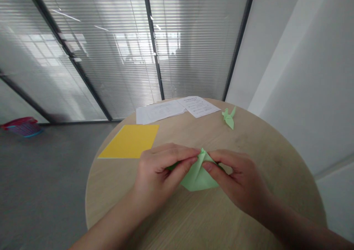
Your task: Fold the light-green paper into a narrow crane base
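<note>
Between my two hands is a sheet of light green origami paper (199, 176), partly folded, with creases running up to a narrow peak. My left hand (166, 167) pinches it from the left near that peak, thumb in front and fingers behind. From the right, my right hand (235, 172) grips the same paper between thumb and forefinger. The fingertips of both hands almost meet at the top. Part of the paper's back is hidden behind my fingers. A finished green origami crane (229, 118) rests on the table, beyond my right hand.
The round wooden table (221, 220) carries a stack of yellow paper (129, 141) at the left. White printed sheets (162, 111) lie along its far edge. A red and blue basket (22, 127) stands on the floor at left. Glass panels with blinds (190, 58) rise behind.
</note>
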Demonstrator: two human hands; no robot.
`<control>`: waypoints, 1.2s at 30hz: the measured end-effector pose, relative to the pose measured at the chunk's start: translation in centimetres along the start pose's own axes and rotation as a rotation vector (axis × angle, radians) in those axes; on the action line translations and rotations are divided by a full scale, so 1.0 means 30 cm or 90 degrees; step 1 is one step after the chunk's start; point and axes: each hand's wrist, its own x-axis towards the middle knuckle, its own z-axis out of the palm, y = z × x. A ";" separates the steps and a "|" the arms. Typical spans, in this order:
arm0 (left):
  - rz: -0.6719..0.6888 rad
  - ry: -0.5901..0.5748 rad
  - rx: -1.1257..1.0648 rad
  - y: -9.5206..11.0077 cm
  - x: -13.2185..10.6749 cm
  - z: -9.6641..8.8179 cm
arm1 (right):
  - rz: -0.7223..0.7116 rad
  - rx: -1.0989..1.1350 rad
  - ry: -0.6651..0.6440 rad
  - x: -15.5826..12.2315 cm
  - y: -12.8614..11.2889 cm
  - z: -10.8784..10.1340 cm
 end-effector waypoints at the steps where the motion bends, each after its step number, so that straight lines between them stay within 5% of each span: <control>1: 0.002 -0.004 -0.005 0.005 0.001 0.000 | -0.010 -0.004 0.002 -0.002 -0.002 -0.001; 8: -0.042 0.026 0.000 0.006 -0.007 0.017 | -0.021 -0.004 0.032 -0.007 0.000 -0.004; 15: -0.084 0.055 -0.021 -0.003 -0.008 0.025 | 0.062 0.120 0.050 0.011 -0.003 -0.004; 28: -0.029 0.026 -0.061 0.005 -0.002 0.021 | 0.144 0.221 0.059 0.012 0.001 0.002; 36: -0.075 0.044 -0.038 0.010 -0.003 0.024 | 0.143 0.233 0.061 0.012 -0.007 0.004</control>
